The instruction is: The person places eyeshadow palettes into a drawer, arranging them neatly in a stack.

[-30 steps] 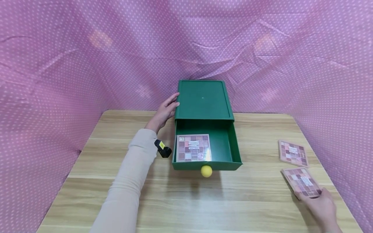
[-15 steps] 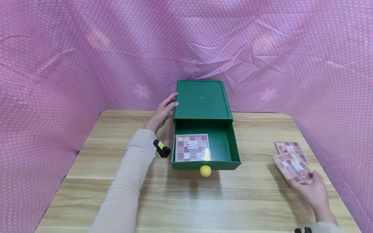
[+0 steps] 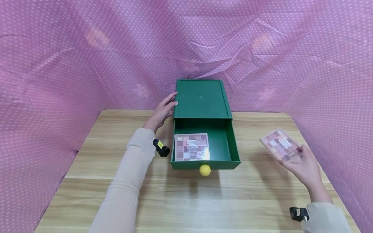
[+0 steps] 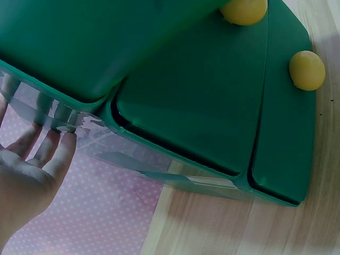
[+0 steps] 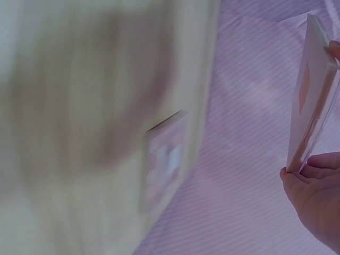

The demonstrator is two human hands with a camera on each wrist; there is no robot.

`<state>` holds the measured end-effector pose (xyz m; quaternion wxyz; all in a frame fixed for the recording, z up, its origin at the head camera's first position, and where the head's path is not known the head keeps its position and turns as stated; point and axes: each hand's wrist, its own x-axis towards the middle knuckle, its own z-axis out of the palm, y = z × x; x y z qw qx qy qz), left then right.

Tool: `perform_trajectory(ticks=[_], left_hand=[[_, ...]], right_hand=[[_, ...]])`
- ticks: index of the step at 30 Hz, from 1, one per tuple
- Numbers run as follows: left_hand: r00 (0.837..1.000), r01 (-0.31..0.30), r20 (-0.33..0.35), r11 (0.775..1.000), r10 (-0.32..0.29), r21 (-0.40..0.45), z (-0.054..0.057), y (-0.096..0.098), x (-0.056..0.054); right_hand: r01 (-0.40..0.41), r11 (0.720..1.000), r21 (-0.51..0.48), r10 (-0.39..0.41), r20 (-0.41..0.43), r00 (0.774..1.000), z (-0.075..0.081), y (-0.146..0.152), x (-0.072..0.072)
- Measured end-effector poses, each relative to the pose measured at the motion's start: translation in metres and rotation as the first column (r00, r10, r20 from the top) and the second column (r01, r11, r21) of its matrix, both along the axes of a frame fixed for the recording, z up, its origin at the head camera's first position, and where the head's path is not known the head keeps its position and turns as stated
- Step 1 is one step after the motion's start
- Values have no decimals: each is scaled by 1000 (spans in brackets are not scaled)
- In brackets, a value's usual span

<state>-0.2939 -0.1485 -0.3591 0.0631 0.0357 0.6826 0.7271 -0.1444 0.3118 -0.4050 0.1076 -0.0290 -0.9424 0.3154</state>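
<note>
My left hand (image 3: 161,113) rests its outstretched fingertips against the left side of a green drawer cabinet (image 3: 202,98). In the left wrist view those fingers touch its clear side wall. The top drawer (image 3: 220,147) is pulled out, its yellow knob (image 3: 205,170) facing me. Inside, on the left, lies an eyeshadow palette (image 3: 192,152) lettered "BACK". My right hand (image 3: 304,168) grips another eyeshadow palette (image 3: 280,144) by its near edge, tilted above the table at the right. A further palette (image 5: 164,164) lies blurred on the table in the right wrist view; the held one hides it in the head view.
Beneath the pulled-out drawer are lower drawers (image 4: 196,101) with yellow knobs, all pushed in. Pink dotted cloth (image 3: 145,64) hangs behind and along both sides of the wooden table (image 3: 247,197). Bare table lies right of the drawer, and the drawer's right half is uncovered.
My right hand has lifted its palette off the table at the right and carried it up, away from me and leftward. My left hand stays on the cabinet.
</note>
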Motion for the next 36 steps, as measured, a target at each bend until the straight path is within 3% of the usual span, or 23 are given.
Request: perform_trajectory(ticks=[8,14,22,30,36], left_hand=[[1000,9,2,1000,-9,4,1,0,1],[1000,6,3,1000,-6,2,0,-1,0],[1000,0,17,1000,1,-9,1,-1,-1],[1000,-3,24,1000,3,-5,3,-1,-3],[1000,8,18,1000,-7,-5,1,-1,-5]], right_hand=[[-63,996,66,65,-28,997,34,-24,-17],[-145,989,23,146,-24,989,55,-43,-25],[-266,964,-2,264,-105,959,76,-70,-37],[-346,938,-38,340,-110,934,96,-100,-38],[-408,913,-18,403,-112,908,101,-125,-41]])
